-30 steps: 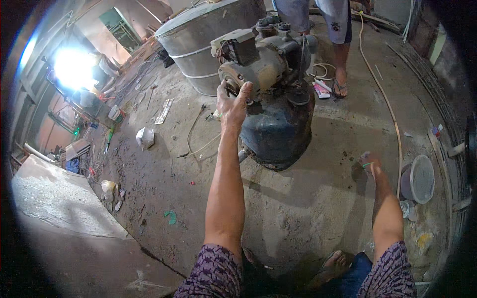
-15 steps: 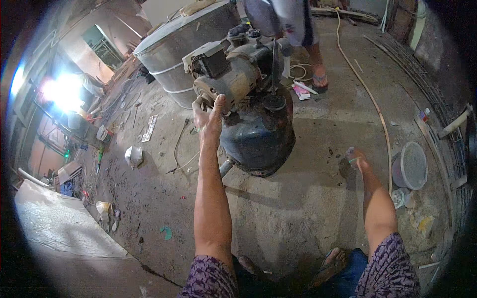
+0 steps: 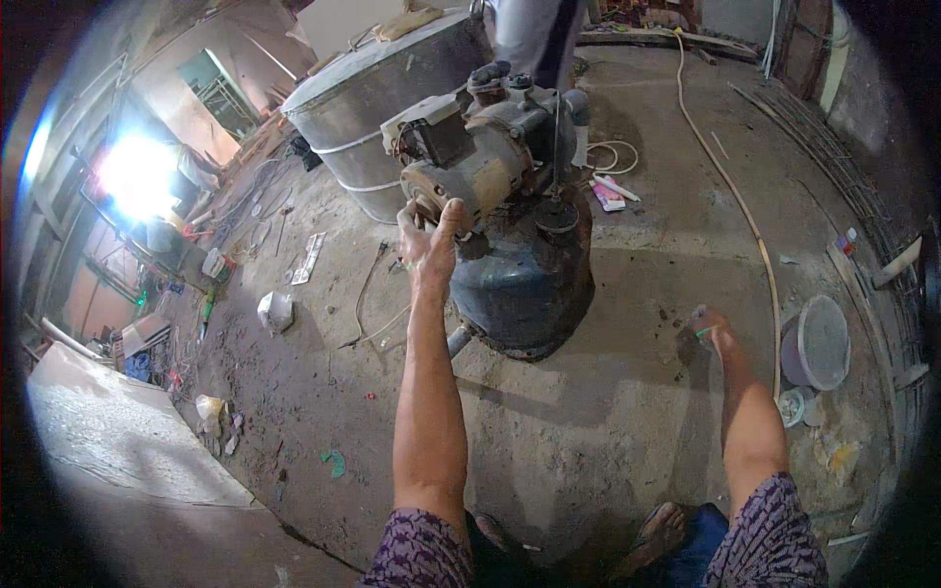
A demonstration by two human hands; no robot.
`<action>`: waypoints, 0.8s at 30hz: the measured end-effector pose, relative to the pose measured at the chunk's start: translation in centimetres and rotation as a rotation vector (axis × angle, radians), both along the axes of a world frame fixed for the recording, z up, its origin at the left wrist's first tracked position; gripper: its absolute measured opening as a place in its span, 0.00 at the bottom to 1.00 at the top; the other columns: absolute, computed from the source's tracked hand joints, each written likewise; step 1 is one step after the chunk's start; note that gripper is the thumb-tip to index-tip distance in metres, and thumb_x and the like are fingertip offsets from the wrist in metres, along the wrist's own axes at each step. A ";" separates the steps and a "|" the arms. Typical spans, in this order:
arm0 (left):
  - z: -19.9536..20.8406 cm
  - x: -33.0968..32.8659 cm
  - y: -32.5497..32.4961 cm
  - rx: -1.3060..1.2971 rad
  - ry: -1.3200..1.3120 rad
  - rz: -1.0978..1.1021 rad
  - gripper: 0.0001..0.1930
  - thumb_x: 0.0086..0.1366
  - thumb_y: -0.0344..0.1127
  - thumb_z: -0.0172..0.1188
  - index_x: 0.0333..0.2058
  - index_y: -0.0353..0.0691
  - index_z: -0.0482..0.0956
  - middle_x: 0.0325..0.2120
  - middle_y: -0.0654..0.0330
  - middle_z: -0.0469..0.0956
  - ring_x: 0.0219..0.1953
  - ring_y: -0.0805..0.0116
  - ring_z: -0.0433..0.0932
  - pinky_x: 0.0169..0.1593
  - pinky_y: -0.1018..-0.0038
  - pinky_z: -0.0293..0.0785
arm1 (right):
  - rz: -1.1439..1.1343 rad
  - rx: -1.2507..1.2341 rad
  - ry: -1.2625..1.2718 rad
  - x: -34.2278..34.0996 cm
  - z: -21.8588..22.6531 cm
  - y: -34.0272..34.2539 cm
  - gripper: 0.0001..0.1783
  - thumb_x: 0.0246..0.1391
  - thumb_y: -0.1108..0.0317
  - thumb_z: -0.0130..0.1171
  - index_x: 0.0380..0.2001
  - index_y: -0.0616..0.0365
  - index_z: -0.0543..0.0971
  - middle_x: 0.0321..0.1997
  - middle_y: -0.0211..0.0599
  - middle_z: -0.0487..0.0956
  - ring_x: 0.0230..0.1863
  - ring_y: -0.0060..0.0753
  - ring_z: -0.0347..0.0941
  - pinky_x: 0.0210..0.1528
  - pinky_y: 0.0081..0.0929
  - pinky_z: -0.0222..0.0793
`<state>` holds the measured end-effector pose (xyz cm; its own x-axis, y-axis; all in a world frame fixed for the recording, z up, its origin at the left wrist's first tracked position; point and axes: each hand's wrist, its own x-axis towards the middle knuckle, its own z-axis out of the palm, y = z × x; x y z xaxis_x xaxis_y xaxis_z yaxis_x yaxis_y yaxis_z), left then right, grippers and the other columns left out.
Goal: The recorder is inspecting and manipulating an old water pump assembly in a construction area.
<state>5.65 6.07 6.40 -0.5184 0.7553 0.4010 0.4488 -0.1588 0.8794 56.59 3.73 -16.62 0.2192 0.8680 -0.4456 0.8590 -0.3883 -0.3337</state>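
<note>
A worn electric water pump motor sits on top of a dark blue, rounded pressure tank on the floor ahead of me. My left hand grips the near end of the motor, its fingers curled at the end cover and its thumb up along the side. Part of those fingers is hidden by the hand itself. Apart from the pump, to the right, my right hand hangs over the floor with nothing visible in it. Its fingers look loosely apart, though they are in shadow.
Behind the pump stands a large metal drum, with another person's shorts beside it. A hose runs along the floor at right, near a bucket. A white board lies at left; a bright lamp shines beyond.
The scene has shifted slightly right and down in the picture. The other person's lower leg and sandalled foot have gone from beside the pump. My left hand keeps its hold on the motor.
</note>
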 end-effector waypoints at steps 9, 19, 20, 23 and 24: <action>-0.4 0.1 0.1 -0.047 0.001 -0.016 0.47 0.53 0.62 0.72 0.59 0.29 0.68 0.54 0.39 0.74 0.59 0.46 0.72 0.62 0.57 0.66 | -0.186 0.107 0.291 4.9 -9.0 2.6 0.12 0.60 0.63 0.58 0.35 0.64 0.81 0.35 0.37 0.81 0.34 0.38 0.78 0.35 0.39 0.74; 0.6 0.5 -0.4 -0.033 -0.030 0.063 0.49 0.53 0.65 0.71 0.60 0.30 0.67 0.51 0.38 0.76 0.57 0.45 0.73 0.61 0.57 0.66 | -0.194 0.158 0.301 5.6 -13.7 4.1 0.23 0.62 0.52 0.58 0.50 0.59 0.79 0.45 0.45 0.80 0.44 0.42 0.78 0.44 0.46 0.75; 0.7 0.5 -0.5 -0.048 -0.025 0.009 0.49 0.53 0.65 0.71 0.60 0.30 0.67 0.51 0.38 0.76 0.57 0.45 0.73 0.61 0.57 0.66 | -0.144 0.170 0.328 6.1 -14.1 3.9 0.23 0.63 0.51 0.57 0.50 0.59 0.79 0.46 0.44 0.80 0.45 0.42 0.77 0.45 0.45 0.74; 0.6 0.5 -0.5 -0.069 -0.012 0.000 0.50 0.53 0.66 0.71 0.60 0.30 0.66 0.53 0.37 0.74 0.59 0.46 0.71 0.61 0.57 0.66 | -0.329 0.218 0.622 8.3 -16.2 3.2 0.26 0.64 0.48 0.54 0.53 0.59 0.77 0.48 0.42 0.79 0.49 0.41 0.76 0.50 0.44 0.73; 0.4 0.4 -0.5 -0.062 -0.012 -0.016 0.50 0.53 0.67 0.71 0.61 0.30 0.65 0.54 0.37 0.74 0.59 0.46 0.71 0.61 0.56 0.66 | -0.356 0.237 0.727 8.9 -16.8 3.0 0.27 0.65 0.47 0.53 0.54 0.59 0.77 0.49 0.41 0.79 0.50 0.41 0.76 0.51 0.44 0.72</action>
<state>6.04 5.58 6.84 -0.5101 0.7869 0.3472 0.4364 -0.1111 0.8929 65.44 6.68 -33.43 0.2265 0.8895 -0.3968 0.2380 -0.4456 -0.8630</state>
